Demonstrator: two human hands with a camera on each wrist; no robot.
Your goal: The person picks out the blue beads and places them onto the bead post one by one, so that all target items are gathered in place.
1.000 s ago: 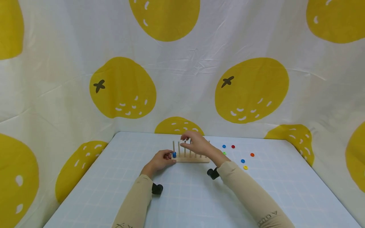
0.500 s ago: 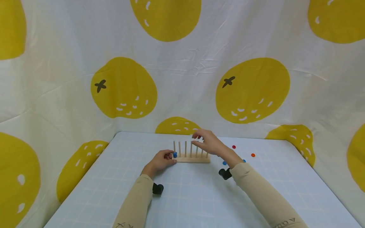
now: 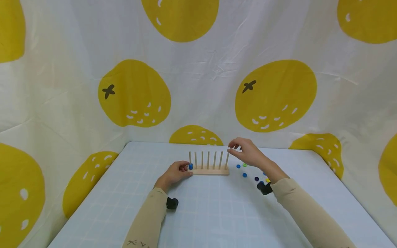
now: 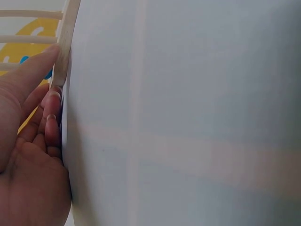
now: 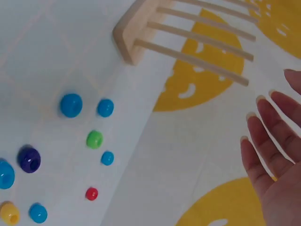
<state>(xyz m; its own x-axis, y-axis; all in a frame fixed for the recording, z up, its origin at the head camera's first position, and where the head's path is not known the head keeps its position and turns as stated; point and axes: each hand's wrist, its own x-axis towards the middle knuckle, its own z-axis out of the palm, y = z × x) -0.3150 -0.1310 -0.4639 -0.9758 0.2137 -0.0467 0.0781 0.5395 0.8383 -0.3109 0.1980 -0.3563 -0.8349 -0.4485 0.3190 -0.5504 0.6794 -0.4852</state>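
A wooden peg rack [image 3: 208, 172] with a row of upright pegs stands at mid-table in the head view. On its leftmost peg sit blue beads [image 3: 190, 166]. My left hand [image 3: 174, 173] holds that end of the base; in the left wrist view the thumb [image 4: 40, 66] lies against the base and the other fingers curl at its end. My right hand [image 3: 247, 153] is raised at the top of the rightmost peg. In the right wrist view its fingers [image 5: 269, 143] are spread, with nothing between them, apart from the peg tips.
Loose beads lie right of the rack: several blue beads [image 5: 71, 105], a green bead [image 5: 94, 139], a dark purple bead [image 5: 29, 159], a red bead [image 5: 91, 193] and a yellow bead [image 5: 9, 213]. A patterned curtain [image 3: 198, 86] hangs behind the table [image 3: 198, 213].
My right hand has moved rightward along the peg tops, from the left-middle pegs to the rightmost one. The left hand has stayed at the rack's left end.
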